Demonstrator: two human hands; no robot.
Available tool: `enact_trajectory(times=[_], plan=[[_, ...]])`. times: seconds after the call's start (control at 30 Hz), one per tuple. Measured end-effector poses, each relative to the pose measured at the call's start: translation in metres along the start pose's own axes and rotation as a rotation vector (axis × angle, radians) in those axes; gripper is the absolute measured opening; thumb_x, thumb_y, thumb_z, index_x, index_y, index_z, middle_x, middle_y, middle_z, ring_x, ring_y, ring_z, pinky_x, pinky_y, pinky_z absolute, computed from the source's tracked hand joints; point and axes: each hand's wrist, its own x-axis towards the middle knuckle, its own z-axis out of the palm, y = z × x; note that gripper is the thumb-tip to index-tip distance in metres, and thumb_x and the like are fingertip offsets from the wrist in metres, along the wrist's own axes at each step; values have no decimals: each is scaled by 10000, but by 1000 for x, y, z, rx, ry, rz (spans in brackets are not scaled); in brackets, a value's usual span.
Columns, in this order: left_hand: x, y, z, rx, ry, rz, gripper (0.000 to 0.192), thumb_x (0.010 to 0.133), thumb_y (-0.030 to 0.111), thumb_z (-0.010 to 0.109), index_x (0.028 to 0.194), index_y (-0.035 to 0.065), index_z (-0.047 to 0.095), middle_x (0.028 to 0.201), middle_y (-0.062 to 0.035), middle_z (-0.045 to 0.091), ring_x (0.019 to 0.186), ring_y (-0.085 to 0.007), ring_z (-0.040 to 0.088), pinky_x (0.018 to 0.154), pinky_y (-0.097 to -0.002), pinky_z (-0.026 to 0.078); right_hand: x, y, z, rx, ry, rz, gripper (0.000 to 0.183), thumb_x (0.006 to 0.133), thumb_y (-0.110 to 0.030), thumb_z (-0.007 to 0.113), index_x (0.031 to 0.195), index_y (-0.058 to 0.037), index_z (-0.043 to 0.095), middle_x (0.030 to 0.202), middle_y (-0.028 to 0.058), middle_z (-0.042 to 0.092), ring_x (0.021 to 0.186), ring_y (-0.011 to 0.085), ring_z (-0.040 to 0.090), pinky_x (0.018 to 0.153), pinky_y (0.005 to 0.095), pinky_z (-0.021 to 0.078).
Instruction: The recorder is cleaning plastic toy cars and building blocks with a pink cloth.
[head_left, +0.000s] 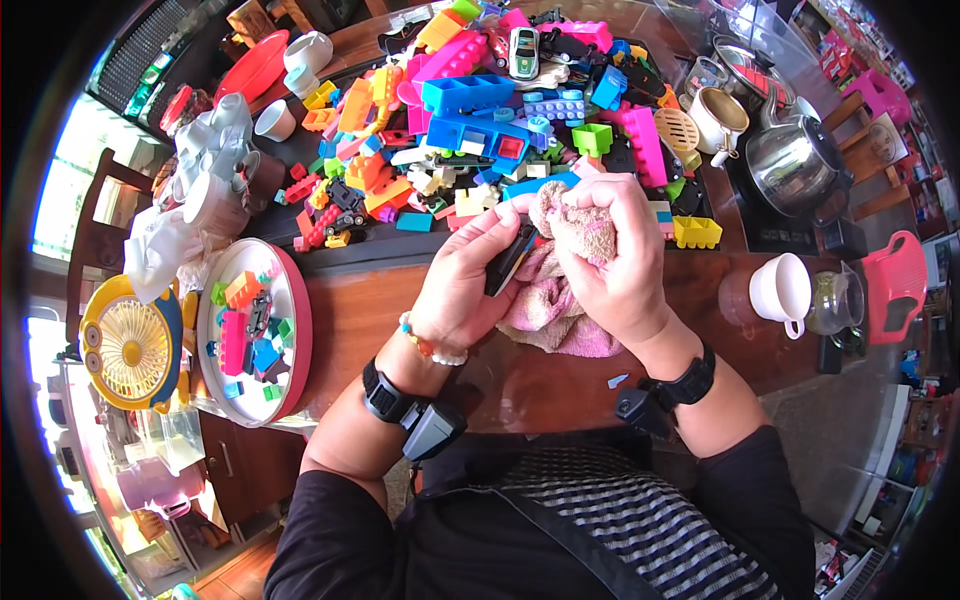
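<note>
My left hand (457, 281) grips a small dark toy piece (508, 261), possibly a toy car, partly covered by my fingers. Bunched in my right hand (626, 259) is a pink and beige towelling cloth (566, 319), whose loose end drapes down to the wooden table (352, 330). The cloth's upper part is beside the toy; whether the two touch is hard to tell. Just beyond both hands lies a heap of colourful plastic building bricks (465, 94), with a white and green toy police car (523, 52) on top.
A round white tray with a red rim (298, 337) holds several bricks and a small toy car at left, beside a yellow fan (131, 352). White cups and plastic packaging (161, 247) stand behind. At right are a white mug (780, 289), a glass jug (836, 300) and a steel kettle (795, 161).
</note>
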Motion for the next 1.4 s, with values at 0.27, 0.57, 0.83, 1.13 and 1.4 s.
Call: enact_trajectory(times=[0.27,0.57,0.83,1.13,1.4], plan=[[1,8,-21,-83,-30,-27,283,1028,183,518,1237,26,624,1090,-77,669,987,-178,644,878,-338,535,-13,-33,6,234,-376,-190,145,829,-101,703,951,-82,627,925,87,616,835,275,612,744,387,503],[1,2,-14,-119,-75,-87,306,1033,184,481,1251,1,594,1115,-98,675,995,-189,656,903,-364,536,-2,-3,-1,31,-44,-25,250,769,-10,742,946,-40,568,913,124,597,858,327,616,845,429,493],[-1,9,-21,1,51,-13,236,1013,216,533,1195,81,599,1023,-34,608,953,-153,592,926,-339,494,-16,-35,7,246,-382,-167,179,803,-98,727,941,-78,615,934,87,596,863,277,604,747,395,511],[-2,-8,10,28,153,-21,316,1039,230,497,1255,11,567,1225,-64,631,1129,-186,602,1011,-360,460,-7,2,-1,12,-106,21,276,773,2,712,994,-28,550,914,145,596,871,356,603,881,435,484],[1,-2,-2,41,109,-49,322,1027,167,495,1294,-4,551,1232,-97,625,1183,-212,570,1039,-403,448,-7,7,-2,55,-68,196,247,834,0,683,1023,-2,523,989,164,630,1139,352,631,944,393,481]])
